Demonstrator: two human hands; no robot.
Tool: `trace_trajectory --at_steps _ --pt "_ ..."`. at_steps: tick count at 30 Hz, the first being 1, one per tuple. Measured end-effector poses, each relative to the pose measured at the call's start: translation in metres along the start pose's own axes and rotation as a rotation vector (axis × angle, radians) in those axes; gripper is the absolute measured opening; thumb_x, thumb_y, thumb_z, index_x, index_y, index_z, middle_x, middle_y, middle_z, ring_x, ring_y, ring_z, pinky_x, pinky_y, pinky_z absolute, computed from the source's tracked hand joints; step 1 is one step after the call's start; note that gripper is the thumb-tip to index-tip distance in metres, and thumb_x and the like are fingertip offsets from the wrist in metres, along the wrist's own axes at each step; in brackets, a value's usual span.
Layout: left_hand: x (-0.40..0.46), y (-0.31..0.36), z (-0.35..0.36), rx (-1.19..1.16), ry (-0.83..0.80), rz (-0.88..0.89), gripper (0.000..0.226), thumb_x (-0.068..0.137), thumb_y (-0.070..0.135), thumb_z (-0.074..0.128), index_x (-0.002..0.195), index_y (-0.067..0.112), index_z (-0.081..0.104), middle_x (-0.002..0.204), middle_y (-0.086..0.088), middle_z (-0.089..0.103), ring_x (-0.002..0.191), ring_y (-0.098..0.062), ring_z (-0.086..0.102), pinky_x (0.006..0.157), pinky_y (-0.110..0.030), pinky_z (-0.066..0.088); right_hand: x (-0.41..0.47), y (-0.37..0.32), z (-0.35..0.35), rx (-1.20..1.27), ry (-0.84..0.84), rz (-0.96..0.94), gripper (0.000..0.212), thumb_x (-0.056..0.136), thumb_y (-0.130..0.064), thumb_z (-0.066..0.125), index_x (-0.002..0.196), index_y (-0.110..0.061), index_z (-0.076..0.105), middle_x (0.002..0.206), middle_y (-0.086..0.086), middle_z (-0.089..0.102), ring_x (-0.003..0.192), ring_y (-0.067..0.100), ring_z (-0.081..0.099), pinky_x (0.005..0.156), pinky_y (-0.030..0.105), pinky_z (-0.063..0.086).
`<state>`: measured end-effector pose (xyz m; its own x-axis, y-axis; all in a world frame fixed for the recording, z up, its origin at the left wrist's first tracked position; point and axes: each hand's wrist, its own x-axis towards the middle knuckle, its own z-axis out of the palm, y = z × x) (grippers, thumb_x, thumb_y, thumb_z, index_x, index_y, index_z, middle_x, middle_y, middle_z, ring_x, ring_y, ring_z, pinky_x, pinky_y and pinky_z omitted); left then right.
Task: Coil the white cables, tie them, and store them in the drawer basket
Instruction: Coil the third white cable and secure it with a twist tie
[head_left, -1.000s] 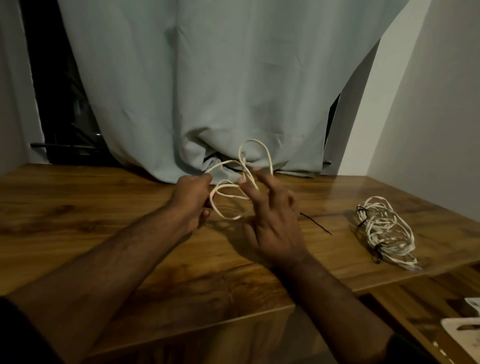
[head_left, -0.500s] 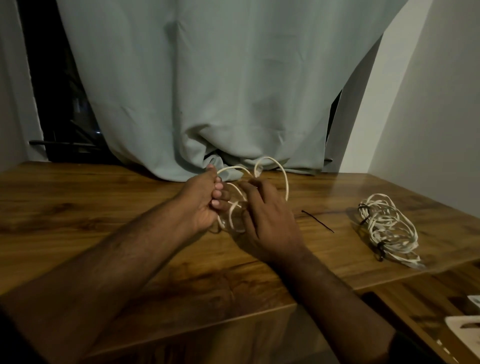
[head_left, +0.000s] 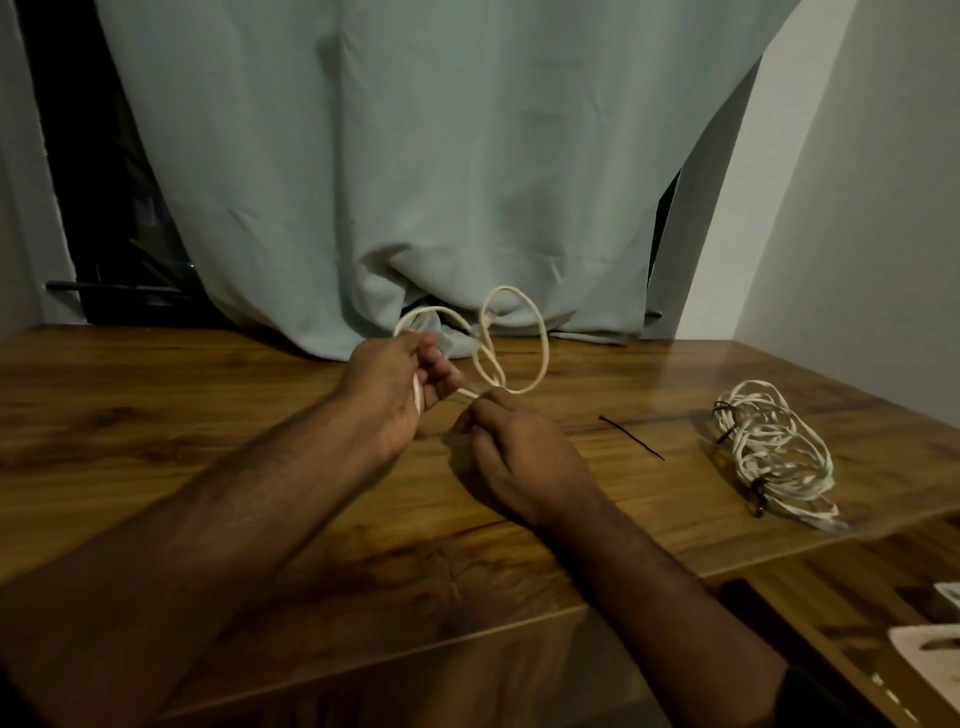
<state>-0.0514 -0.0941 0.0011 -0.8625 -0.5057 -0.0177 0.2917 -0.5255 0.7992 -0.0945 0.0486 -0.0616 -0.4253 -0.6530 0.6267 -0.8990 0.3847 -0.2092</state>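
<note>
Above the middle of the wooden table (head_left: 156, 415), the left hand (head_left: 387, 400) is curled around the gathered turns of a white cable (head_left: 540, 338), its grip closed on the strands, while the right hand (head_left: 519, 457) pinches a run of the same cable between thumb and fingertips just beside it. Two loose loops stand up behind the hands, in front of the curtain (head_left: 441, 156). The step in hand looks like coiling: to do it well, each new loop should be fed by the right hand into the left at the size of those already held, laid flat against them without a twist, so the bundle stays even enough to bind. A black tie (head_left: 631, 437) lies free on the table near the right hand, ready for that. Well to the right sits a finished coil (head_left: 774, 452), already bound with what appear to be dark ties, though the dim light makes them hard to read. A white basket (head_left: 930, 647) edge shows at the lower right corner. Compared with half a second ago, the right hand has dropped lower and drawn back toward the body, the hands are slightly further apart, and the loops stand more open.
</note>
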Motion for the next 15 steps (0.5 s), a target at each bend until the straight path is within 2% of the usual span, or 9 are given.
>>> trace_trajectory --at_steps 3,5,7,9,11,13,15 --pt "0.001 0.002 -0.005 -0.087 0.006 -0.045 0.022 0.108 0.01 0.038 0.091 0.011 0.052 0.059 0.002 0.044 0.033 -0.004 0.04 0.035 -0.016 0.04 0.002 -0.001 -0.002 -0.081 -0.09 -0.069 0.05 0.092 -0.036 0.034 0.129 -0.019 0.063 0.137 -0.003 0.055 0.106 0.019 0.059 0.084 0.034 0.05" --pt "-0.005 0.004 -0.004 -0.131 -0.056 -0.075 0.024 0.11 0.014 0.037 0.09 0.013 0.051 0.056 0.004 0.04 0.033 -0.004 0.034 0.034 -0.014 0.033 0.002 0.0 0.001 -0.15 -0.129 -0.118 0.052 0.088 -0.023 0.044 0.139 -0.021 0.058 0.149 -0.003 0.05 0.114 0.023 0.052 0.09 0.041 0.049" --pt "-0.009 0.004 -0.001 -0.176 -0.141 -0.084 0.029 0.111 0.019 0.034 0.086 0.014 0.049 0.049 0.006 0.037 0.031 -0.003 0.03 0.032 -0.014 0.028 0.0 0.0 0.003 -0.104 -0.137 -0.135 0.053 0.086 -0.019 0.053 0.139 -0.023 0.056 0.148 -0.004 0.048 0.114 0.026 0.047 0.092 0.048 0.047" --pt "-0.012 0.002 0.001 -0.204 -0.197 -0.088 0.032 0.112 0.022 0.033 0.085 0.015 0.048 0.045 0.007 0.034 0.03 -0.003 0.028 0.03 -0.014 0.026 -0.001 -0.003 0.002 0.015 -0.186 -0.122 0.041 0.096 -0.033 0.061 0.137 -0.028 0.057 0.15 -0.007 0.042 0.123 0.022 0.045 0.098 0.051 0.044" --pt "-0.011 -0.002 0.001 -0.23 -0.235 -0.098 0.033 0.112 0.024 0.033 0.084 0.014 0.048 0.043 0.006 0.033 0.028 -0.004 0.027 0.028 -0.015 0.023 -0.002 -0.005 0.001 0.183 -0.215 -0.136 0.038 0.095 -0.04 0.068 0.131 -0.026 0.064 0.15 -0.007 0.042 0.13 0.016 0.047 0.103 0.05 0.045" --pt "-0.013 -0.003 0.002 -0.251 -0.262 -0.1 0.032 0.111 0.025 0.035 0.085 0.014 0.048 0.042 0.005 0.033 0.027 -0.004 0.026 0.027 -0.014 0.021 -0.001 -0.004 0.001 0.355 -0.147 -0.129 0.027 0.095 -0.03 0.071 0.118 -0.016 0.072 0.138 -0.002 0.05 0.126 0.014 0.052 0.101 0.044 0.049" --pt "-0.013 -0.003 0.005 -0.201 -0.271 -0.052 0.03 0.111 0.026 0.037 0.086 0.014 0.048 0.041 0.005 0.032 0.026 -0.006 0.027 0.03 -0.011 0.024 0.001 0.0 0.0 0.387 -0.022 -0.042 0.018 0.098 -0.025 0.066 0.105 -0.01 0.074 0.12 0.001 0.054 0.112 0.012 0.056 0.093 0.04 0.052"
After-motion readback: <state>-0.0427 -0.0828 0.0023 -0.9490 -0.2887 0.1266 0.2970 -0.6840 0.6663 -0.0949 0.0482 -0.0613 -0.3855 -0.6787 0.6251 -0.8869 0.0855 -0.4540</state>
